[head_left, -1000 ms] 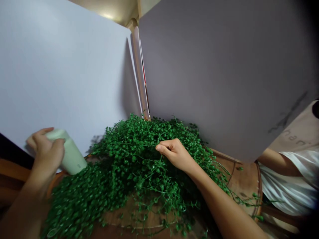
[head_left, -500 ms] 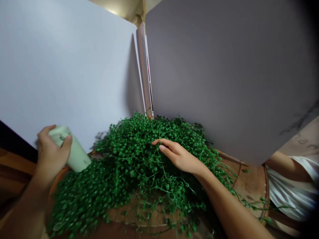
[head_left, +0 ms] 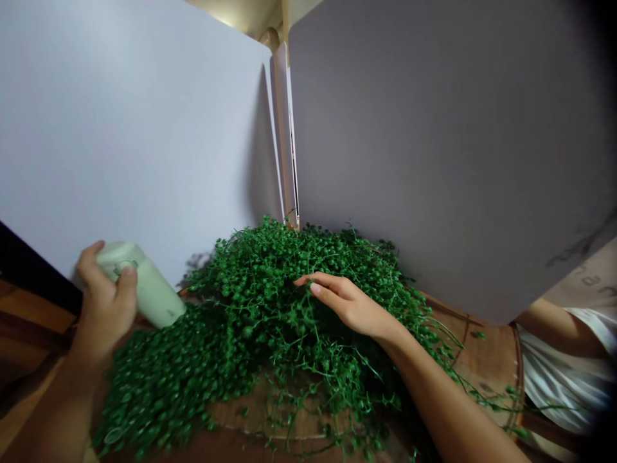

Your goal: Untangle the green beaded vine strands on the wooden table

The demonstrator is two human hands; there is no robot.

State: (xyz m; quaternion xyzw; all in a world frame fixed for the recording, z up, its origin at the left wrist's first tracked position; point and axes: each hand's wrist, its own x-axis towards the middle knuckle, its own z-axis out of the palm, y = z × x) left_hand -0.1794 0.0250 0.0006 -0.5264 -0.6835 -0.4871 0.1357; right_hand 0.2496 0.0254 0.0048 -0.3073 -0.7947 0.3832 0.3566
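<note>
In left hand [head_left: 105, 301], green bottle [head_left: 157, 294]

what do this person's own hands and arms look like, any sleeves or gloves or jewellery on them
Both the slim, ungloved left hand and the slim, ungloved right hand are bare, with no rings showing. The bare left forearm and bare right forearm show no sleeve, watch, bracelet or marking within the picture. The left side is somewhat blurred.
</note>
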